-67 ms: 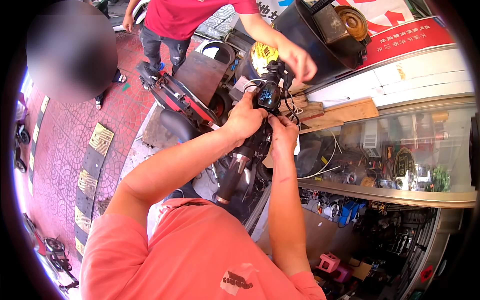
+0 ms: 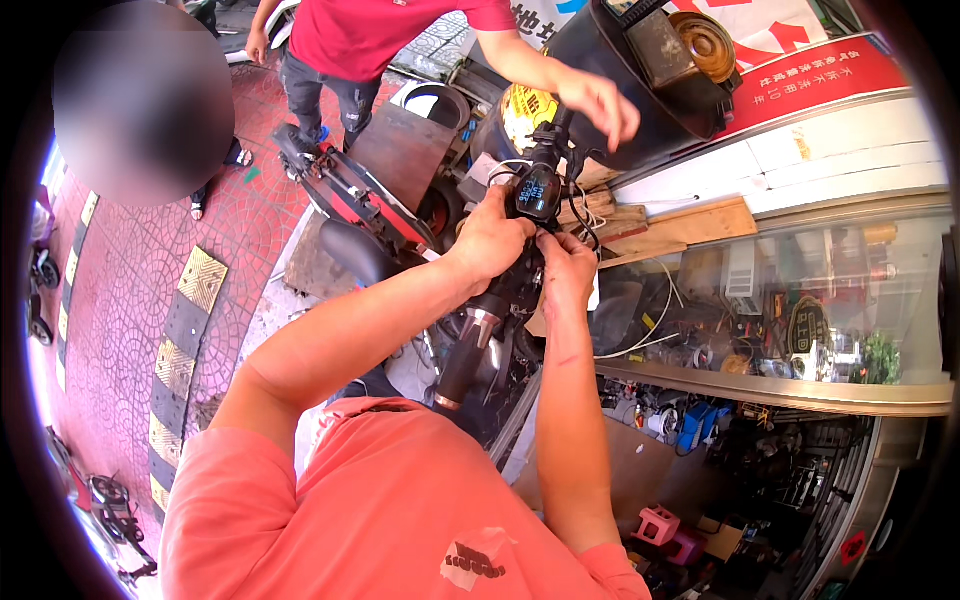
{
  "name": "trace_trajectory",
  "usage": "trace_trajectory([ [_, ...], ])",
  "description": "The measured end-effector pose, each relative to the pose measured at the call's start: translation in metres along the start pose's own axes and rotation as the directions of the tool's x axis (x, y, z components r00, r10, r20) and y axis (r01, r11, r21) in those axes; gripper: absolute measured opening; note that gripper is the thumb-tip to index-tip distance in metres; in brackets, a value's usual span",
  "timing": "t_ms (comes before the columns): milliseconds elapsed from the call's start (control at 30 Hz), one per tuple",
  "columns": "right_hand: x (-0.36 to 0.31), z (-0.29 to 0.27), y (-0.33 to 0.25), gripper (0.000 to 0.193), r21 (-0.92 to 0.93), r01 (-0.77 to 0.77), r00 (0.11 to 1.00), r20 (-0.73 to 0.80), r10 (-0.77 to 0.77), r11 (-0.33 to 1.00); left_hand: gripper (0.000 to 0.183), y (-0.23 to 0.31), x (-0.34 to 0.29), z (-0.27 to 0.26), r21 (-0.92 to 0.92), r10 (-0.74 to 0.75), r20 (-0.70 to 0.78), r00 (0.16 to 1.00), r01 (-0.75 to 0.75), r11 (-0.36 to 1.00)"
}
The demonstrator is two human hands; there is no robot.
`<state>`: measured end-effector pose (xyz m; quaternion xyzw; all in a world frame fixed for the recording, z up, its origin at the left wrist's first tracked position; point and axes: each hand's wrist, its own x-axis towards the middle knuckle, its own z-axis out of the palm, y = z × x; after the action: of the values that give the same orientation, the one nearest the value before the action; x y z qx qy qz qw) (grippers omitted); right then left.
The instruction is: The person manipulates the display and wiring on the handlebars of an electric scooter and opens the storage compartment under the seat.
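A small dark handlebar display (image 2: 538,193) with lit blue digits sits in the middle of a scooter's handlebar. My left hand (image 2: 489,241) is closed on its left and lower edge, index finger stretched along the side. Just below the display, my right hand (image 2: 568,264) is closed in a pinch; what lies between its fingertips is too small to make out. Black cables (image 2: 580,205) loop beside the display on the right. The handlebar's dark grip (image 2: 463,368) with a silver collar points toward me, beneath my left forearm.
Across from me a person in a red shirt (image 2: 375,30) reaches an open hand (image 2: 603,108) over the handlebar's far end. A red and black scooter (image 2: 365,205) stands at left. Wooden boards (image 2: 690,228) and a glass case (image 2: 760,310) are at right. A large black drum (image 2: 610,75) stands behind.
The other person's hand has shifted slightly to the right above the handlebar's far end. My two hands stay in place at the display.
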<state>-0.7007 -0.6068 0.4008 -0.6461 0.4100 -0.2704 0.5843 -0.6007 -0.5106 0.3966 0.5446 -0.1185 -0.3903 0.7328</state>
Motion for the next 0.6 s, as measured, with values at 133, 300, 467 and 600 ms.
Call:
trace_trajectory([
  [133, 0.007, -0.006, 0.012, 0.022, -0.073, 0.070, 0.998, 0.007, -0.070, 0.995, 0.049, 0.006, -0.006, 0.004, -0.120, -0.053, -0.004, 0.999, 0.052, 0.991],
  [300, 0.017, -0.015, 0.022, 0.023, -0.172, 0.097, 0.995, 0.050, -0.089, 0.980, 0.045, 0.009, -0.007, 0.005, -0.251, -0.121, 0.003, 0.993, 0.118, 0.961],
  [467, 0.015, -0.028, -0.001, 0.021, -0.287, 0.179, 0.976, 0.172, -0.133, 0.941, 0.045, 0.017, -0.010, 0.004, -0.392, -0.171, 0.042, 0.984, 0.173, 0.904],
  [600, -0.015, -0.028, -0.060, 0.022, -0.512, 0.228, 0.969, 0.207, -0.138, 0.828, 0.051, 0.005, -0.002, -0.004, -0.394, -0.167, 0.016, 0.986, 0.160, 0.905],
])
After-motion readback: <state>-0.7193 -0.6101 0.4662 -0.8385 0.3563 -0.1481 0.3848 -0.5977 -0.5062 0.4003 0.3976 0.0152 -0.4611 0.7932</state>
